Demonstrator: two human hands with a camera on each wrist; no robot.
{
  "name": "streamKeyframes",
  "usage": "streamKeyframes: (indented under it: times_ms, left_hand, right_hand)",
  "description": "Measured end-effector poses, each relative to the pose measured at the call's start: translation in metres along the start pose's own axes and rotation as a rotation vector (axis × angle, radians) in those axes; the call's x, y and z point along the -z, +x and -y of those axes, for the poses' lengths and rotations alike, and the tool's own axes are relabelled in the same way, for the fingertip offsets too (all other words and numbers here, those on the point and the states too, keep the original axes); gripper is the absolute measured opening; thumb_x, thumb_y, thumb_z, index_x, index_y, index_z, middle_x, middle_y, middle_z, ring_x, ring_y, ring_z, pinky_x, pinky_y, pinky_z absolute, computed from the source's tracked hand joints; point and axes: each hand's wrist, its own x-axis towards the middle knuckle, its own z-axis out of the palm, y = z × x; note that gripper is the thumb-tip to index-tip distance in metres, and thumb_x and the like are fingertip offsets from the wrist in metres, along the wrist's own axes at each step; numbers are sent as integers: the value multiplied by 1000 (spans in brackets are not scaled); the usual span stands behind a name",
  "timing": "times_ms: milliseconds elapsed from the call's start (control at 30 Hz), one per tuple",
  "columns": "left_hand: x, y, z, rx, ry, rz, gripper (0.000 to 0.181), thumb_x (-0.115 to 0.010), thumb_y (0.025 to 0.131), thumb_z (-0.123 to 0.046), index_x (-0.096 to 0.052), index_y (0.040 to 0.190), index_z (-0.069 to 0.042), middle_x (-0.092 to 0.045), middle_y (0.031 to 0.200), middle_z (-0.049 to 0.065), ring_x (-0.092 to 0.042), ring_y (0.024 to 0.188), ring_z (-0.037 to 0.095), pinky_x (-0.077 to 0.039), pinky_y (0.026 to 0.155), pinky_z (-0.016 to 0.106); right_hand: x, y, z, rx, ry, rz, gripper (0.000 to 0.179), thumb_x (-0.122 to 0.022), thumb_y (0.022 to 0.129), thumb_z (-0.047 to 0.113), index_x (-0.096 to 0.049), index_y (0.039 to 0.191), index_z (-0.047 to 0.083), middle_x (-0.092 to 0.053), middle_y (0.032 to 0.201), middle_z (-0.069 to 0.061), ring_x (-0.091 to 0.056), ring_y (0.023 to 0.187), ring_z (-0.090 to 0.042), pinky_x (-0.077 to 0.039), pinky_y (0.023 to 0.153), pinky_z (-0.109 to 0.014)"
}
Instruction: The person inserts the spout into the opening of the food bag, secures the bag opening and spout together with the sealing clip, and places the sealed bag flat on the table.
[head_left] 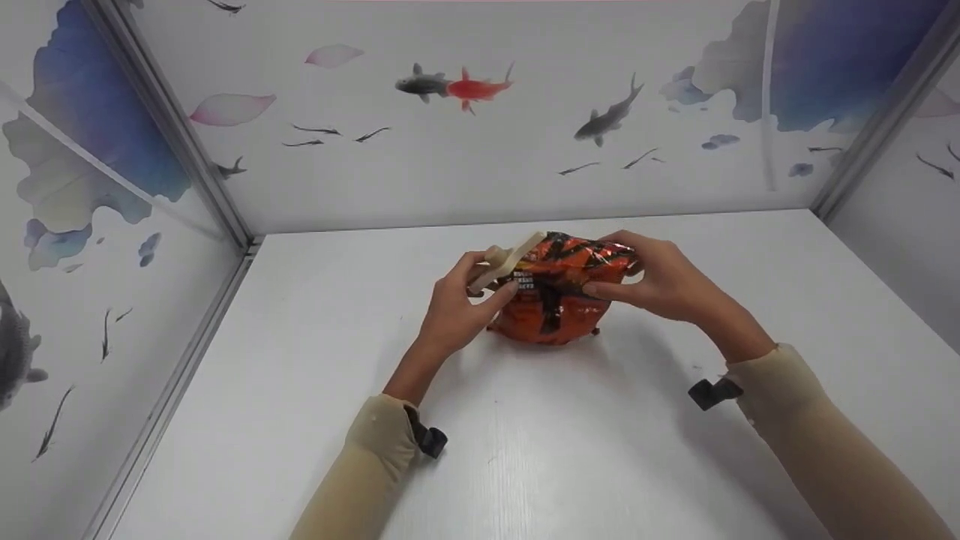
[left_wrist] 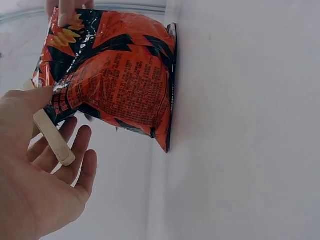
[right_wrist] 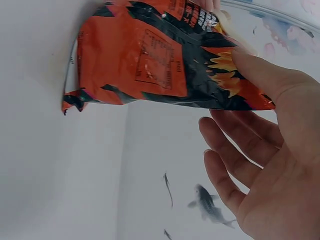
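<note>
A shiny orange-and-black snack bag (head_left: 555, 319) stands upright on the white table, its printed side facing me. At its upper left, my left hand (head_left: 456, 315) pinches the top corner, thumb on the near face. The same hand holds a long cream-coloured bag clip (head_left: 519, 259), which slants along the bag's top left edge. In the left wrist view the end of the clip (left_wrist: 59, 142) lies across the curled fingers. My right hand (head_left: 670, 283) grips the top right corner, thumb in front and fingers behind. The right wrist view shows that thumb pressing the flame-patterned part of the bag (right_wrist: 120, 60).
The white table (head_left: 495, 450) extends around the bag and under both forearms. White panels printed with fish and leaves (head_left: 480, 150) enclose the back and sides. A grey metal frame post (head_left: 180, 112) runs up the back left corner. Small black camera mounts (head_left: 429, 442) sit on both wrists.
</note>
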Motion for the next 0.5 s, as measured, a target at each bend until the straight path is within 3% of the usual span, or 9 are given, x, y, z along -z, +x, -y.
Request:
streamKeyframes:
  times_ms: [300, 500]
  left_hand:
    - [-2, -1, 5, 34, 18, -12, 53, -78, 101, -41, -61, 144, -17, -74, 137, 3, -71, 122, 20, -60, 104, 42]
    - [-2, -1, 4, 47, 20, -15, 50, -77, 101, -42, -63, 142, -16, -72, 136, 4, -68, 123, 20, -60, 103, 39]
  right_hand:
    - [-25, -6, -20, 3, 67, 18, 53, -83, 98, 35, -64, 145, 17, -76, 131, -4, -73, 106, -21, -63, 94, -45]
    - [-33, -11, -29, -24, 74, -1, 42, -79, 101, 35, -71, 136, 13, -79, 121, -4, -74, 104, -22, -64, 90, -38]
